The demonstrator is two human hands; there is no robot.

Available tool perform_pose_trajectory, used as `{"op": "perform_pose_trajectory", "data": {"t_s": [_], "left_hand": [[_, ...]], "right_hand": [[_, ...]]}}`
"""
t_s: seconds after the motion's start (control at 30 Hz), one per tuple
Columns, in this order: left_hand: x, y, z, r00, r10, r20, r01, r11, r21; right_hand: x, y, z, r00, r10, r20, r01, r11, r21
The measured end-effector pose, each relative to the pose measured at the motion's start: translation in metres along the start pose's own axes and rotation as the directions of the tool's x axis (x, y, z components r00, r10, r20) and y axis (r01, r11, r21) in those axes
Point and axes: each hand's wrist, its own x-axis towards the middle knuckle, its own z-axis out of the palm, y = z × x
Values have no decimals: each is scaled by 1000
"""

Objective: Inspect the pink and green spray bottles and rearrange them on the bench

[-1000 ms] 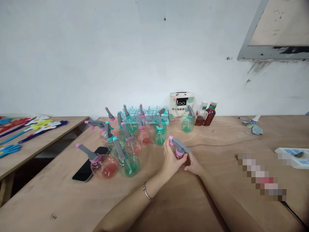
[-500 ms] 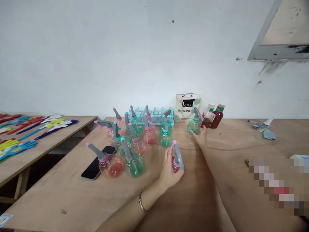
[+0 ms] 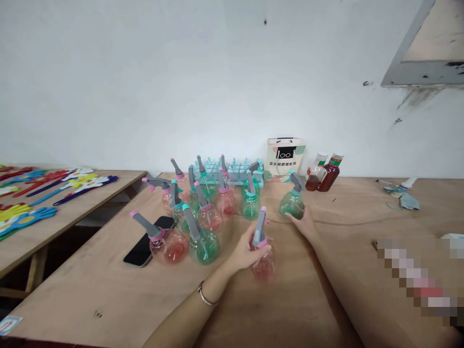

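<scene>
My left hand (image 3: 245,251), a bangle at its wrist, is closed round the neck of a pink spray bottle (image 3: 264,268) with a grey trigger head. Its thumb lies across the front, while the other fingers are partly hidden behind the bottle. Farther back, my right hand (image 3: 305,223) grips the lower side of a green spray bottle (image 3: 291,205), which stands slightly tilted. Left of both hands, several more spray bottles cluster together, among them a green one (image 3: 204,246) and a pink one (image 3: 170,246) at the front.
A black phone (image 3: 139,251) lies beside the front bottles. Along the wall stand a light-blue rack (image 3: 237,176), a paper bag (image 3: 286,162) and two sauce bottles (image 3: 329,176). Colourful hand-shaped sticks (image 3: 85,186) cover a table at left. A grey cloth (image 3: 409,201) lies at right.
The green bottle has come nearer with my right hand. In my left hand, the pink bottle has turned and moved slightly nearer, so its body now shows. The view has shifted slightly.
</scene>
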Motion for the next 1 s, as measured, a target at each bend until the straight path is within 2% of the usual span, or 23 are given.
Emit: {"op": "perform_pose_trajectory", "data": {"t_s": [0.07, 0.13, 0.2, 0.27, 0.4, 0.5, 0.63, 0.83, 1.0], "left_hand": [[0, 3, -8, 995, -82, 64, 91, 984, -151], [1, 4, -15, 972, -142, 186, 196, 930, -312], [0, 6, -20, 937, -161, 311, 288, 860, -421], [-1, 6, -22, 916, -153, 371, 327, 821, -469], [-8, 3, -20, 928, -103, 358, 298, 783, -547], [-15, -4, -16, 956, -82, 283, 247, 745, -619], [-20, -11, -15, 974, -87, 209, 197, 784, -588], [-12, -2, -16, 967, -68, 246, 196, 816, -544], [-14, 1, -17, 976, -111, 186, 195, 824, -532]], "right_hand": [[-22, -8, -9, 997, 59, 52, -59, 998, -2], [-43, -17, -17, 992, 100, 79, -101, 995, -1], [-60, -26, -23, 991, 104, 82, -105, 994, 15], [-74, -35, -26, 991, 88, 98, -91, 995, 30], [-94, -44, -27, 989, 68, 135, -70, 998, 7], [-101, -46, -26, 987, 61, 151, -60, 998, -9], [-101, -48, -24, 986, 41, 161, -42, 999, -1], [-100, -49, -23, 985, 48, 163, -49, 999, 4], [-101, -48, -23, 981, 47, 188, -50, 999, 10]]}}
